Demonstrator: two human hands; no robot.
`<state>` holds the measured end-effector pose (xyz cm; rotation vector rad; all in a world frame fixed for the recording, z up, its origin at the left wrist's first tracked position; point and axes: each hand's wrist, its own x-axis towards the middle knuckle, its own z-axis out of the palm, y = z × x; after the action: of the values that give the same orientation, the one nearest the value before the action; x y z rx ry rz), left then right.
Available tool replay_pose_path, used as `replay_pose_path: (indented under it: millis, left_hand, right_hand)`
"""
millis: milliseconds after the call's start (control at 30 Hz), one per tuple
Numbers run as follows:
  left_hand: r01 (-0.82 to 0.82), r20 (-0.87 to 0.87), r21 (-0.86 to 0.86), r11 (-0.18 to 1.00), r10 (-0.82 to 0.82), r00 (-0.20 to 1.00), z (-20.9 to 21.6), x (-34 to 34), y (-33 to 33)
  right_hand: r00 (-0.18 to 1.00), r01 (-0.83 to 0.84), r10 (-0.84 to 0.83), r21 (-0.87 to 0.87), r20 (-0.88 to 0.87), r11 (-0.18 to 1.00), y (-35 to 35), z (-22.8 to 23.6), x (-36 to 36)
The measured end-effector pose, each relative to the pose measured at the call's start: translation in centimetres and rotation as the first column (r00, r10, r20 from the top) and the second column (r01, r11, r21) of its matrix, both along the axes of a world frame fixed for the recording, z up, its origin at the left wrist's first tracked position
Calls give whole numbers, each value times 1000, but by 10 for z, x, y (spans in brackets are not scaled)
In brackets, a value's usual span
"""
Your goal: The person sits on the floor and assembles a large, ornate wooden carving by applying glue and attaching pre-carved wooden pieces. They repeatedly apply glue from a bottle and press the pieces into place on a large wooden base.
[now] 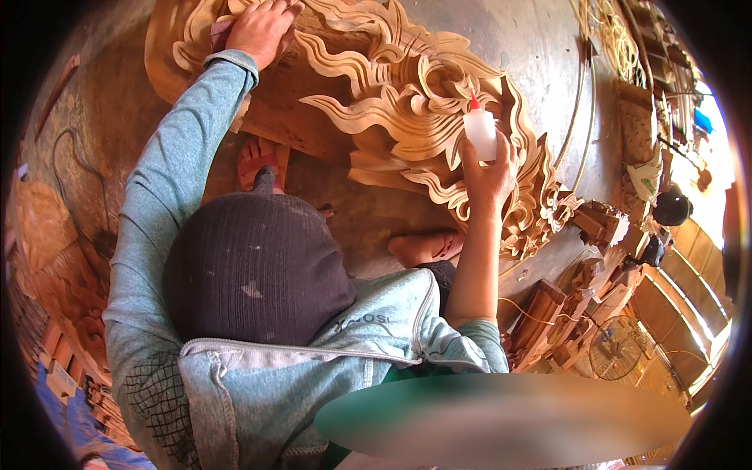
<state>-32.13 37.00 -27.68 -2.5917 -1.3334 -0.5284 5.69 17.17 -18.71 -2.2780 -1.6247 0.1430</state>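
Observation:
A large carved wood piece [407, 125] with flowing, flame-like curls spreads across the upper middle. My right hand [491, 168] is wrapped round a translucent white squeeze bottle [479, 133] with a red pointed nozzle. The bottle is upright in the picture, its tip over the carved curls on the right part of the wood. At the upper left, my left hand [262, 31] grips the carving with bent fingers. A reddish-brown piece [222, 35] shows beside its thumb side; I cannot tell what it is. Part of the left fingers' grip is hidden.
Below lie my dark-clad knee [254, 270] and sandalled feet [262, 160]. Stacked wood offcuts [548, 313] and a round fan [616, 348] stand at the right. Cables [583, 117] run along the floor [540, 55]. A blue tarp [59, 415] lies at the lower left.

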Motion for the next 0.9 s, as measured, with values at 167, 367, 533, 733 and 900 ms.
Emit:
replay_pose_path:
  millis: [167,367,533,733,900]
  left_hand:
    - [-4,4,15,1000,4,1000,-1,1,-1]
    - [-2,-14,3,1000,2,1000,-1,1,0]
    - [2,-38,19,1000,-1,999,-3,-1,0]
    - [12,-16,32,999,-12,1000,-5,1,1]
    - [7,10,11,1000,-7,1000,-4,0,0]
  right_hand:
    - [1000,13,-11,-62,25,998,4,11,-5]
    - [998,11,-6,-85,69,996,5,9,-4]
    - [997,76,-77,-115,-6,990,5,19,-11]
    - [998,2,5,-103,70,995,3,9,-1]
    - [998,66,-68,-101,-19,993,4,18,-10]
